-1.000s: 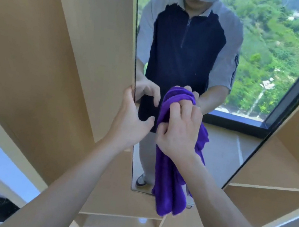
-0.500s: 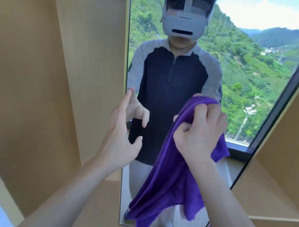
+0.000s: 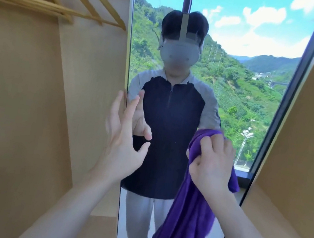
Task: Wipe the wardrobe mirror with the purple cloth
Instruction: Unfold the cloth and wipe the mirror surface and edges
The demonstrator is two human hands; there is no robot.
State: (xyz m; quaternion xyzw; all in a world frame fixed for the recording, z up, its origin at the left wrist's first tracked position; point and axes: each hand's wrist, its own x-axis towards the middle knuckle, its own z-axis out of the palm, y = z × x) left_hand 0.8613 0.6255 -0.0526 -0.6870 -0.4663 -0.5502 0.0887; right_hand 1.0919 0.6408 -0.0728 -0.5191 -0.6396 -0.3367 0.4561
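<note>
Purple cloth [image 3: 193, 218] bunched in right hand [image 3: 213, 165] grip; left hand [image 3: 120, 144] spread.

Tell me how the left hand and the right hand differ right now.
The left hand is open with fingers spread and holds nothing; the right hand is curled, gripping the purple cloth. The left hand is at the mirror's left edge; the right hand is over its right side. Both are raised before the mirror.
</note>
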